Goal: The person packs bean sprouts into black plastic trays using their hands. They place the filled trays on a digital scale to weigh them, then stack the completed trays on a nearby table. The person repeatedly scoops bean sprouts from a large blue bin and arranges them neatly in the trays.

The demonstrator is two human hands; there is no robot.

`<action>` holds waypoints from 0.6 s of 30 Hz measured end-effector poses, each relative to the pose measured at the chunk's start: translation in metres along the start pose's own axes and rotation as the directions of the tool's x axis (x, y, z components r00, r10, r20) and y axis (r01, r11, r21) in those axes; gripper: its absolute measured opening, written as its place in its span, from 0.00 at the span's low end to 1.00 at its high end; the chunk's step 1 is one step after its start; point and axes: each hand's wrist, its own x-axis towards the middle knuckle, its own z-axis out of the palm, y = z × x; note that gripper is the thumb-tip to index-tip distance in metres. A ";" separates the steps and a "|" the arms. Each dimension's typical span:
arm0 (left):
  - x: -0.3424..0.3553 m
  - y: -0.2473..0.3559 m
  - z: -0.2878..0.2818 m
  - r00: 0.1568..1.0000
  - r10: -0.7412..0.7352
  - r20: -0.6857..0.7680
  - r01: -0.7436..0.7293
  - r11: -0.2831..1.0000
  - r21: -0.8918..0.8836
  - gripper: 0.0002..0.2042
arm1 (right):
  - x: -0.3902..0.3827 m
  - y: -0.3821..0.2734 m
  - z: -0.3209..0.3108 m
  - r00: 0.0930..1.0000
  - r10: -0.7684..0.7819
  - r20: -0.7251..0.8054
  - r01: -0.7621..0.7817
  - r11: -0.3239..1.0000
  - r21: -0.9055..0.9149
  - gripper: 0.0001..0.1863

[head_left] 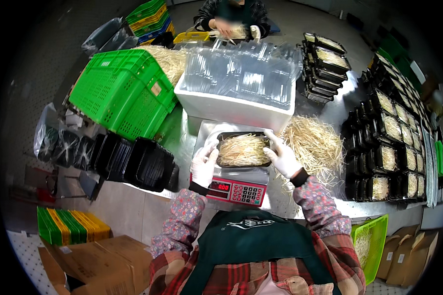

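Between my two white-gloved hands is a black plastic tray (243, 150) filled with pale, thin strands that look like bean sprouts. My left hand (205, 164) grips its left end, thumb and fingers at the rim. At the right end, my right hand (282, 156) has its fingertips on the edge. The tray is level over the metal plate of a red digital scale (235, 191); whether it rests on the plate or hangs just above, I cannot tell. A loose heap of the same strands (314, 146) lies on the table beside my right hand.
Behind the scale stands a white foam box (234, 109) packed with clear plastic lids (243, 73). A green crate (123, 93) and nested black trays (133, 162) are at left. Filled trays (389, 147) are stacked at right. Across the table, a person (234, 22) handles strands.
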 end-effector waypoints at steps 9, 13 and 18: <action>0.071 -0.071 0.011 0.998 -0.019 0.054 0.000 0.946 0.324 0.16 | 0.048 0.026 0.018 0.974 0.173 -0.144 -0.203 0.952 -0.228 0.15; 0.073 -0.081 0.006 0.918 -0.292 0.270 0.364 0.891 -0.273 0.13 | 0.052 0.080 0.046 0.943 0.332 0.023 -0.252 0.668 0.700 0.09; 0.080 -0.084 0.011 0.901 -0.378 0.213 0.434 0.789 -0.434 0.10 | 0.057 0.081 0.058 0.931 0.364 -0.011 -0.179 0.484 0.856 0.03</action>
